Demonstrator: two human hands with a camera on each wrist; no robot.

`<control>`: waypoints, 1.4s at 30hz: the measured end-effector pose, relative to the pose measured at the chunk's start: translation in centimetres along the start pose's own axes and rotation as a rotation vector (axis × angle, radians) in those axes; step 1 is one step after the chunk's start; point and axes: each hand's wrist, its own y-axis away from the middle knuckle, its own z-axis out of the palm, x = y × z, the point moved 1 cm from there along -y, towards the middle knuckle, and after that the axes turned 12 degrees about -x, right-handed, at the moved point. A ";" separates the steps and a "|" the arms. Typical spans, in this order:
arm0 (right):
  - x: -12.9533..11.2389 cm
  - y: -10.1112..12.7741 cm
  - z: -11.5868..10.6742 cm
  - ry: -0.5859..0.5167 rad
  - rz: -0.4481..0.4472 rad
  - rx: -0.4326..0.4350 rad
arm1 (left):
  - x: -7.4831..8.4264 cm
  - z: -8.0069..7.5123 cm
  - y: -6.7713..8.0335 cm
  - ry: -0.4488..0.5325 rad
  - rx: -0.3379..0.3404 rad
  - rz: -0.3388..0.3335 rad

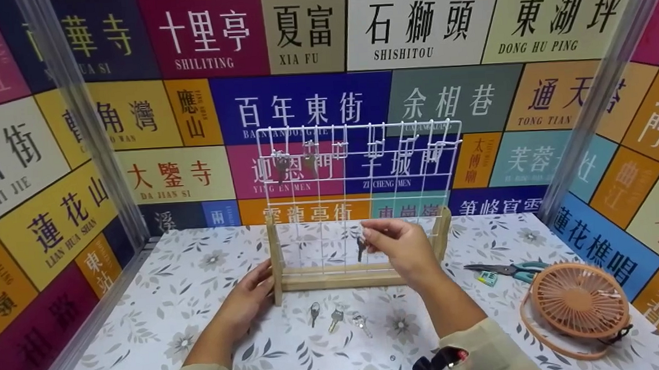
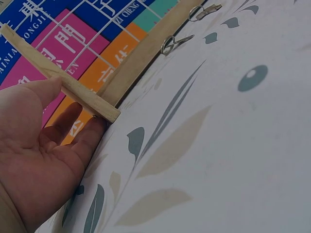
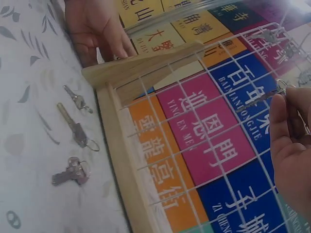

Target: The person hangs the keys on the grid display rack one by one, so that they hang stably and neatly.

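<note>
- Right hand point(image 1: 403, 247), centre of the head view: thumb and forefinger pinch a small dark metal key point(image 1: 360, 247), which hangs blade-down in front of the lower grid wires. In the right wrist view the key point(image 3: 265, 97) shows at right, slim, with a ring at its head, against the mesh.
- Left hand point(image 1: 250, 293), lower centre-left: fingers straight and relaxed, spread, pressed against the left wooden post of the rack at its foot; nothing pinched. The left wrist view shows the fingertips point(image 2: 90, 133) touching the squared end of a pale wood bar.
- Wire grid rack point(image 1: 357, 172): thin white-coated wire in a square mesh, upright, set in a pale unfinished wooden frame point(image 1: 343, 279) with two posts and a low crossbar. Small hooks along the top rows; two keys on hooks point(image 1: 294, 161) hang at upper left of the mesh.
- Three loose keys point(image 1: 336, 319) lie flat on the table just in front of the frame, between the forearms; silvery, flat-bladed, one with a split ring.
- Tabletop point(image 1: 161, 306): smooth white covering printed with grey-green and beige leaves.
- Right of the frame: scissors point(image 1: 509, 270) with teal handles, a small green-and-white packet point(image 1: 487, 279) beside them, and a round peach plastic fan point(image 1: 579, 303) with radial grille, lying face-up.
- Walls: glossy panels of coloured place-name signs.
</note>
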 end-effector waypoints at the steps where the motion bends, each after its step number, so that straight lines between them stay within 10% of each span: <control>1: -0.7 -0.2 0.0 -0.010 -0.011 0.000 | 0.0 0.0 0.0 -0.003 -0.003 0.005; 15: -8.8 -4.7 2.4 -0.175 -0.205 0.062 | -0.3 0.3 0.1 0.042 -0.021 0.029; 29: -10.5 -6.4 4.4 -0.332 -0.219 0.176 | 0.1 0.1 0.2 -0.013 0.008 -0.019; 42: -10.4 -7.0 4.4 -0.255 -0.254 0.206 | 0.1 0.3 0.2 0.003 -0.005 -0.004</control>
